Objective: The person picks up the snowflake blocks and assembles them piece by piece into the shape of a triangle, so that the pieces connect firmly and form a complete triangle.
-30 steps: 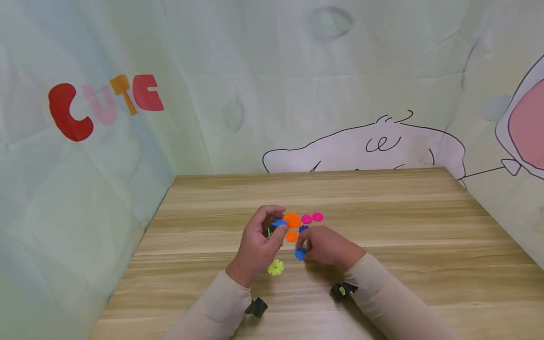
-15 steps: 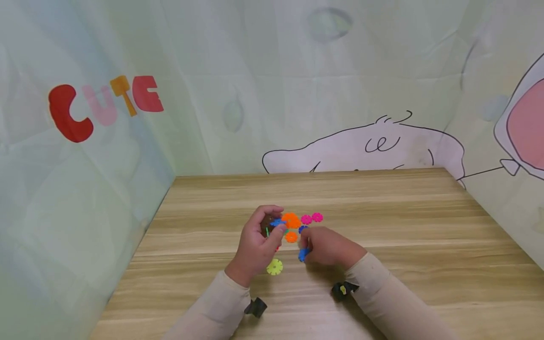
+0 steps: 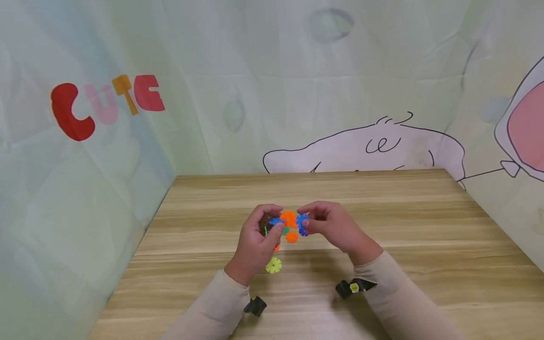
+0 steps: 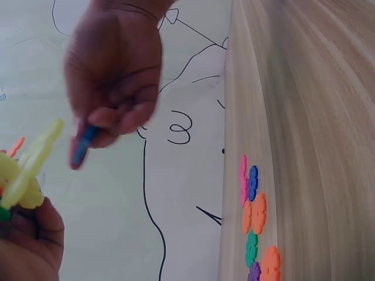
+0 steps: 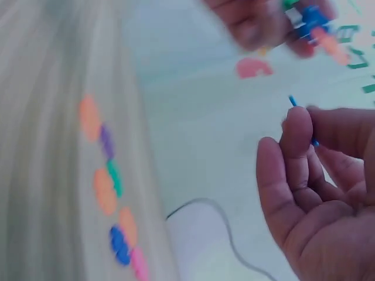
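Note:
My left hand [image 3: 257,241] holds a cluster of joined snowflake discs. An orange disc [image 3: 288,218] sticks out of its right side, beside a blue disc [image 3: 276,221] at the thumb. A yellow disc [image 4: 36,161] belongs to this cluster and shows large in the left wrist view; part of the cluster is hidden by the palm. My right hand [image 3: 337,226] pinches a separate blue snowflake disc [image 3: 301,220] between thumb and fingers. It is raised close to the right of the orange disc, and the right wrist view shows a gap between the hands.
Loose snowflake discs lie on the wooden table [image 3: 382,198] beneath the hands: an orange disc [image 3: 291,237], a green disc [image 4: 251,249], a dark blue disc [image 4: 253,182], a pink disc [image 4: 244,175] and a purple disc [image 5: 106,141]. Printed cloth walls [image 3: 229,85] border the table.
My right hand has lifted the blue disc from low over the table up beside the left hand's cluster. The left hand has hardly moved. The right hand now covers the pink discs in the head view.

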A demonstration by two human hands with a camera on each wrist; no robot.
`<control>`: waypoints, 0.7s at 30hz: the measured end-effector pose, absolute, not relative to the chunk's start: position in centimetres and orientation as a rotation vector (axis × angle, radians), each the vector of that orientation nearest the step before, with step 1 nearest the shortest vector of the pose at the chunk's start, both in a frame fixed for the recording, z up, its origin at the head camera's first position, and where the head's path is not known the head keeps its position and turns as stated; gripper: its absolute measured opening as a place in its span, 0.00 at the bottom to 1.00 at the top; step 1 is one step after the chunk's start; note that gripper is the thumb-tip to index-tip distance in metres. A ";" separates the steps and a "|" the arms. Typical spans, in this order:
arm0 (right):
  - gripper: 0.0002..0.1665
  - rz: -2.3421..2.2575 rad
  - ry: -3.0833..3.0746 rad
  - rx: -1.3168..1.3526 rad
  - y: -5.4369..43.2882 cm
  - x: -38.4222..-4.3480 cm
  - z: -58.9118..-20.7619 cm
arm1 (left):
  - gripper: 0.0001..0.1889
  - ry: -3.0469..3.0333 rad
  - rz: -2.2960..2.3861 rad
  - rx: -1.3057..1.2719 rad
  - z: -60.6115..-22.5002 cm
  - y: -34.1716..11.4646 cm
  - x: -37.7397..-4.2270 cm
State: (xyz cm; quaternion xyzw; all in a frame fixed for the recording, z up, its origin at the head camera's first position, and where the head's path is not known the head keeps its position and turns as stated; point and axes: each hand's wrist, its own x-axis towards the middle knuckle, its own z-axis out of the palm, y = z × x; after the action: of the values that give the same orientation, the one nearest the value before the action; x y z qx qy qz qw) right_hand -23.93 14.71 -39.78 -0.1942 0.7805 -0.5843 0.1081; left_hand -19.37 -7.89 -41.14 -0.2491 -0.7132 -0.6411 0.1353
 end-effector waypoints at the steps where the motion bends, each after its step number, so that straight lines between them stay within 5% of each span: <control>1: 0.19 -1.777 2.258 -0.573 14.8 -23.7 -39.4 | 0.16 -2.067 -1.852 -0.722 -41.1 -7.9 -19.4; 21: 0.21 -1.877 1.997 -0.685 15.4 -22.4 -37.3 | 0.14 -2.017 -1.836 -0.807 -41.3 -8.1 -19.4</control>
State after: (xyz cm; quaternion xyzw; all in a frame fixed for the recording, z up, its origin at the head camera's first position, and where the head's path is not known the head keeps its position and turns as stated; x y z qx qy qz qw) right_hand -22.39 15.43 -37.32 -0.2395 0.6981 -0.6560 0.1579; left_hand -19.38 -8.05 -41.29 -0.2806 -0.7014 -0.6383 0.1481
